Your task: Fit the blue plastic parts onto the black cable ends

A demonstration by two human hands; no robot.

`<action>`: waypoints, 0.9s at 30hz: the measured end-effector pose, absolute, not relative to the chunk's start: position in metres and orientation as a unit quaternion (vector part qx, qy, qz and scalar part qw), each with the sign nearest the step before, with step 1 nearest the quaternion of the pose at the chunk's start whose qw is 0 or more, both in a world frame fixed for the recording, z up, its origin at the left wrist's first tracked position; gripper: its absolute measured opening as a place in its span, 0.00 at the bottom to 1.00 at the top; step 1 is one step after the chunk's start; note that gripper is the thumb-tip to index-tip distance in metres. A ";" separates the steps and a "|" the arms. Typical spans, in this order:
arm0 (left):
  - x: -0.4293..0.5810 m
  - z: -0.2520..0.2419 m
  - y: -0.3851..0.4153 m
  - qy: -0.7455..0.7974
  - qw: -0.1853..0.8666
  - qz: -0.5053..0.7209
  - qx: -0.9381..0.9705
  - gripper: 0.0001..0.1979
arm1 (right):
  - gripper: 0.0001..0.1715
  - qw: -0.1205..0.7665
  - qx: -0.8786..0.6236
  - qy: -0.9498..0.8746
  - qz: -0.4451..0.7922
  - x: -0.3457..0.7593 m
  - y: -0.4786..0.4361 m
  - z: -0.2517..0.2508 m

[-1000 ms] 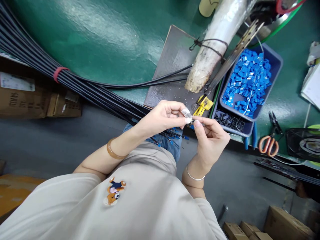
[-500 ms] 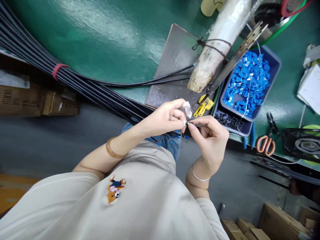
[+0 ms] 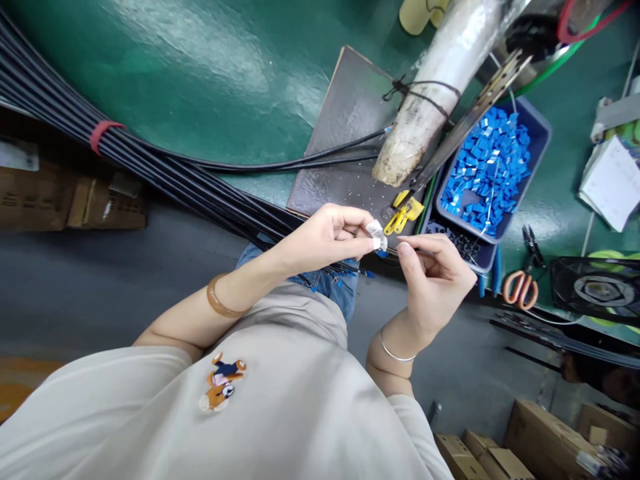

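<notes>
My left hand (image 3: 345, 233) is closed in a pinch above my lap, with white wrapping (image 3: 375, 230) on its fingertips. A cable end seems to be in this pinch, mostly hidden by the fingers; a bit of blue shows just below them. To its right, my right hand (image 3: 433, 270) pinches thumb against forefinger. Thin dark strands (image 3: 393, 251) show in the small gap between the hands; whether the right fingertips hold them is too small to tell. Several black cables (image 3: 235, 213) run in a bundle behind my left hand, and loose ends with blue tips (image 3: 335, 272) lie over my lap.
A dark board (image 3: 340, 113) lies on the green table (image 3: 200, 60), under a white tube (image 3: 425, 107) and a yellow tool (image 3: 403, 213). Rightward stand a bin (image 3: 537, 143) of blue pieces, a lower bin of black pieces (image 3: 457, 240) and orange-handled scissors (image 3: 521, 288). Cardboard boxes (image 3: 547, 437) sit on the floor.
My right hand has moved a little to the right, away from the left fingertips, opening a gap. My left hand's taped fingertips have come closer together. The view has shifted slightly.
</notes>
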State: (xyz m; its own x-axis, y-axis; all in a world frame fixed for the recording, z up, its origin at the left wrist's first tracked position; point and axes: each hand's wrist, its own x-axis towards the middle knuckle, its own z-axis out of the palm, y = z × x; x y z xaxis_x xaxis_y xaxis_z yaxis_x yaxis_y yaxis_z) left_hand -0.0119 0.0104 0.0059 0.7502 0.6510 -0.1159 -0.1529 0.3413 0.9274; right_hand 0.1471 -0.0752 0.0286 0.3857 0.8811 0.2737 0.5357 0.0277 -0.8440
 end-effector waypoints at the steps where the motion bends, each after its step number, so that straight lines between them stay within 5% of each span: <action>1: -0.012 0.005 0.010 0.246 0.781 0.262 0.511 0.06 | 0.01 0.485 -0.673 -0.529 0.180 0.147 -0.074 0.028; 27: -0.015 0.004 0.011 0.259 0.798 0.223 0.496 0.05 | 0.01 0.438 -0.632 -0.592 0.242 0.146 -0.070 0.024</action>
